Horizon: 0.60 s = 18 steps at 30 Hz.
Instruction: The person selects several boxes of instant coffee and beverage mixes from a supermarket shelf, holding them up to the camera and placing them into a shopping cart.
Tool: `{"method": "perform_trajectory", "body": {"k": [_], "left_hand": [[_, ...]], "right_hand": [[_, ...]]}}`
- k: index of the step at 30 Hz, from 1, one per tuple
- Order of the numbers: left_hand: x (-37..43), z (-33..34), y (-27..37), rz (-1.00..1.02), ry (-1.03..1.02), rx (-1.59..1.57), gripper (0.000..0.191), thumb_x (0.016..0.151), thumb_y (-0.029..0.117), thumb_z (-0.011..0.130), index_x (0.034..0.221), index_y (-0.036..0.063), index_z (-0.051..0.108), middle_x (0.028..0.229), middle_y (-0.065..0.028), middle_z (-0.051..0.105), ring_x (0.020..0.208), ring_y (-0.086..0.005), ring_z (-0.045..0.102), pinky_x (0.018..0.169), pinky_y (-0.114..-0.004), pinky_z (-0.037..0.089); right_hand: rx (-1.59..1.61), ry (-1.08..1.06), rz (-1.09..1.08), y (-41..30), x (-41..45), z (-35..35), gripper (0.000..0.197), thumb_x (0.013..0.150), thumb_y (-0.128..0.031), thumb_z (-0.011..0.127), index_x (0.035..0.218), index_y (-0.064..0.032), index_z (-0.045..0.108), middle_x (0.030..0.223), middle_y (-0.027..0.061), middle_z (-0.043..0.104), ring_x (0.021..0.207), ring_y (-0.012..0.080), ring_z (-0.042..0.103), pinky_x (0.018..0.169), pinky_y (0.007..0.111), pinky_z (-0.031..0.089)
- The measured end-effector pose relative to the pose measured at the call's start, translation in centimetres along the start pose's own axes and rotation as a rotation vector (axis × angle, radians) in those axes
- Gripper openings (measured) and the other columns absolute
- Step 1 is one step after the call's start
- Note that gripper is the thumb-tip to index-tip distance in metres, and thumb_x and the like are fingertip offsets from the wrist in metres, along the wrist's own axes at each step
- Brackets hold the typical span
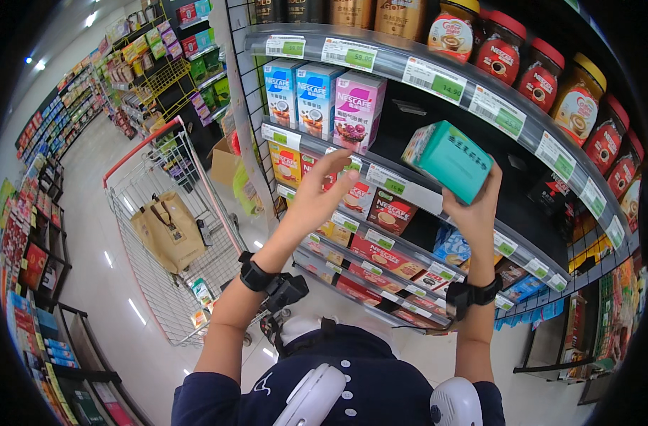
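Observation:
A teal cardboard box (454,160) with dark writing is gripped in my right hand (475,197). It is tilted, in front of a dark gap on the shelf. My left hand (326,186) is raised with fingers apart and holds nothing. Its fingertips are near the lower edge of a pink Nescafé box (357,109); whether they touch it I cannot tell. To the left of that box stand two blue Nescafé boxes, one of them a blue coconut-print box (314,98). Below my left hand, a row holds red and brown Nescafé boxes, including a brown box (392,211).
Red-lidded coffee jars (498,50) line the shelf above. A shopping cart (167,223) stands to my left, carrying a tan bag (169,231) and a few small packages. Price-tag rails (393,183) edge each shelf. A cardboard carton (221,162) lies beyond the cart.

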<state>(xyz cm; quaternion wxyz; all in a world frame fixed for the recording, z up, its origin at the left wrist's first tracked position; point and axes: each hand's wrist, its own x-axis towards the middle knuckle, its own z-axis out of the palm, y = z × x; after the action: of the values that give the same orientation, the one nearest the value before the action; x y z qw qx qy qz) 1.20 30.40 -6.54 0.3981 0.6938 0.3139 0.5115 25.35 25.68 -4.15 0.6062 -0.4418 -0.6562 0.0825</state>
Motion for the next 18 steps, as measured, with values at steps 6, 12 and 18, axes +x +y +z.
{"method": "perform_trajectory", "body": {"k": [6, 12, 18], "left_hand": [[0.8, -0.9, -0.4, -0.131, -0.104, -0.013, 0.039, 0.085, 0.026, 0.048, 0.112, -0.0014, 0.044, 0.109, -0.0124, 0.051, 0.102, -0.0179, 0.047, 0.085, -0.028, 0.037], [0.9, -1.0, -1.3, -0.204, -0.272, 0.045, 0.041, 0.083, 0.029, 0.05, 0.111, -0.0012, 0.046, 0.106, -0.0133, 0.052, 0.101, -0.0198, 0.049, 0.083, -0.029, 0.038], [1.2, -1.8, -2.6, -0.226, -0.323, 0.063, 0.043, 0.082, 0.031, 0.051, 0.111, -0.0009, 0.046, 0.105, -0.0122, 0.053, 0.096, -0.0199, 0.051, 0.081, -0.03, 0.04]], "right_hand": [[-0.111, -0.087, -0.075, 3.1, 3.8, 2.2, 0.063, 0.06, 0.0, 0.062, 0.115, -0.0024, 0.032, 0.11, 0.0162, 0.043, 0.105, 0.0255, 0.045, 0.085, 0.034, 0.04], [0.092, -0.122, 0.185, 5.2, 6.2, 3.7, 0.06, 0.064, -0.006, 0.062, 0.115, 0.0009, 0.031, 0.107, 0.0166, 0.045, 0.098, 0.0242, 0.048, 0.079, 0.032, 0.042], [0.16, -0.139, 0.271, 6.7, 6.8, 4.6, 0.059, 0.067, -0.006, 0.059, 0.118, 0.0039, 0.03, 0.109, 0.0166, 0.044, 0.097, 0.0231, 0.048, 0.079, 0.03, 0.041]]}}
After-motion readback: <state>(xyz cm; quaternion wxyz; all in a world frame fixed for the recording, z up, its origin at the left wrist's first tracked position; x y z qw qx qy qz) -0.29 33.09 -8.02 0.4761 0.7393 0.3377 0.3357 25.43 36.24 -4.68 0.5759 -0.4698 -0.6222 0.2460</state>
